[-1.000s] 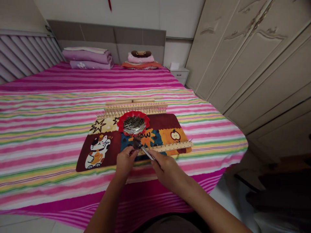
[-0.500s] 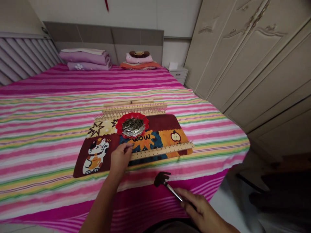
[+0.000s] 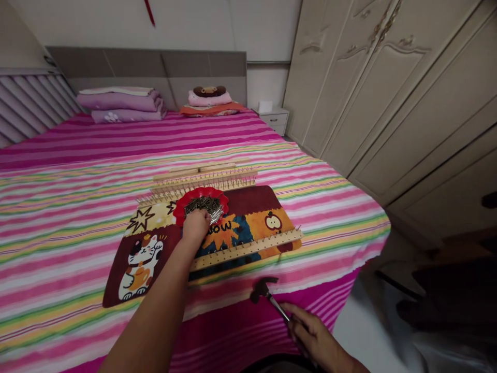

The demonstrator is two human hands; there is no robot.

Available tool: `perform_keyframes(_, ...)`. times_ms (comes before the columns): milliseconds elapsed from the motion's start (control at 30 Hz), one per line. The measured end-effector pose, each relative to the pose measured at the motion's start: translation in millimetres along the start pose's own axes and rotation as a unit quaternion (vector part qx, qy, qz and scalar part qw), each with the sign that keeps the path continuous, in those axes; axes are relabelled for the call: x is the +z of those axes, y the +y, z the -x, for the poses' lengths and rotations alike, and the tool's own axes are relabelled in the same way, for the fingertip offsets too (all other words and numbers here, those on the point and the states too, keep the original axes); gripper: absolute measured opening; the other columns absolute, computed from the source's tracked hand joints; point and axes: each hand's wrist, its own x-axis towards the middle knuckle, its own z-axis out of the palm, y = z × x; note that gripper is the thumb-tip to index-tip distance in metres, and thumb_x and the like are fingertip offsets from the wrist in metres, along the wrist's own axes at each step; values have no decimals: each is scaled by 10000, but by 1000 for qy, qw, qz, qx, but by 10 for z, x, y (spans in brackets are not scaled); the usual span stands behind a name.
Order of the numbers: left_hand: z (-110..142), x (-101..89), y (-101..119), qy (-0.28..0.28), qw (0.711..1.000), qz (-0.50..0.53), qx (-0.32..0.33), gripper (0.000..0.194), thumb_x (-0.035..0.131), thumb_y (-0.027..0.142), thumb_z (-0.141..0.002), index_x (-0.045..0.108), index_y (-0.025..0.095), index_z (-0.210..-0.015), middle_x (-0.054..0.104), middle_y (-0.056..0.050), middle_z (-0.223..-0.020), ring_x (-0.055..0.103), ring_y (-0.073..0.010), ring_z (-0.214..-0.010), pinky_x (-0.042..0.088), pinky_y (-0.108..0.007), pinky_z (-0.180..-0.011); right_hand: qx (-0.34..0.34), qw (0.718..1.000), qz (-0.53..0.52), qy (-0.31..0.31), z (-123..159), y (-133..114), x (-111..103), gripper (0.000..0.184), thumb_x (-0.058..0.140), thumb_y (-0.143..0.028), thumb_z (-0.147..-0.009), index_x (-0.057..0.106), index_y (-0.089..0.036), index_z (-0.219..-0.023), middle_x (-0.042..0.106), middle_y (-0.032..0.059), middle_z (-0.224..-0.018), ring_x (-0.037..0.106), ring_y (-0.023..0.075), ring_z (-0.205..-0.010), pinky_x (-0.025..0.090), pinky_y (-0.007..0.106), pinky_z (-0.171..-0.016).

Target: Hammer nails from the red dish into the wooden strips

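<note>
Since half a second ago, the left hand (image 3: 197, 226) has gone from the wooden strip's (image 3: 252, 249) left end to the red scalloped bowl (image 3: 224, 199), fingers in among the nails (image 3: 212, 204); whether they grip any, I cannot tell. Bowl and strip lie on a cartoon-print mat (image 3: 251, 199) on a striped bed (image 3: 330, 207), with a grey headboard (image 3: 132, 65) at its far edge and a cream wardrobe (image 3: 361, 98) beyond its right edge. Over the bed's near edge, the right hand's (image 3: 315, 335) fingers are wrapped around a claw hammer (image 3: 263, 288), its long axis slanting away and leftward, head toward the mat, claw rightward. The strip runs along the mat's near edge, right end angled farther away.
</note>
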Motion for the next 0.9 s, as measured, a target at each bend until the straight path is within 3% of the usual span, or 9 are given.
perform_keyframes(167,20,-51,-40,13,1000,4,-12,200,465,194,-769,663,167,-751,675,-119,-815,608,-220,-750,415,-294,-654,1,1000,1,2,1,23,-14,515,424,-444,-827,493,-154,-1247,406,-84,-524,348,79,-387,261,196,-373)
perform_keyframes(300,20,-149,-78,45,982,167,-71,100,538,184,-724,633,173,-696,643,-60,-705,578,-178,-678,427,-281,-654,-11,1000,-8,5,6,31,-10,519,445,-449,-812,510,-141,-1225,403,-90,-514,358,79,-392,278,196,-384)
perform_keyframes(367,77,-228,-90,43,932,338,-120,61,580,176,-691,630,166,-724,616,-21,-647,548,-135,-597,434,-252,-605,-7,1000,-10,5,0,45,-10,533,460,-453,-799,512,-129,-1220,401,-90,-516,360,79,-398,281,196,-387)
perform_keyframes(467,280,-369,-95,-1,794,582,-177,169,628,140,-643,642,139,-811,603,7,-624,510,-77,-518,435,-198,-536,0,1000,-5,7,-20,74,-14,567,467,-461,-787,493,-118,-1238,414,-91,-521,362,75,-393,284,199,-388)
perform_keyframes(533,468,-456,-100,-33,719,668,-190,229,653,106,-611,654,121,-839,610,4,-632,521,-61,-528,449,-174,-534,10,1000,0,8,-29,74,-16,594,462,-476,-786,476,-116,-1258,424,-91,-522,358,72,-377,271,199,-377)
perform_keyframes(600,661,-518,-119,-39,676,709,-197,233,676,88,-587,661,116,-817,621,-3,-649,545,-61,-554,472,-170,-546,16,1000,2,9,-19,40,-13,612,468,-492,-780,475,-113,-1261,415,-95,-507,350,73,-367,259,199,-369)
perform_keyframes(733,970,-525,-222,-11,655,722,-222,210,739,116,-530,644,125,-718,629,2,-646,571,-72,-564,495,-179,-550,-2,1000,0,4,74,-118,15,596,506,-502,-768,517,-115,-1222,378,-100,-478,344,78,-386,259,197,-377)
perform_keyframes(900,1192,-359,-360,13,686,684,-249,337,818,243,-425,629,148,-687,626,28,-620,584,-91,-578,483,-195,-564,-8,1000,-5,1,233,-357,76,555,480,-482,-809,506,-142,-1247,367,-96,-488,322,75,-378,223,181,-349)
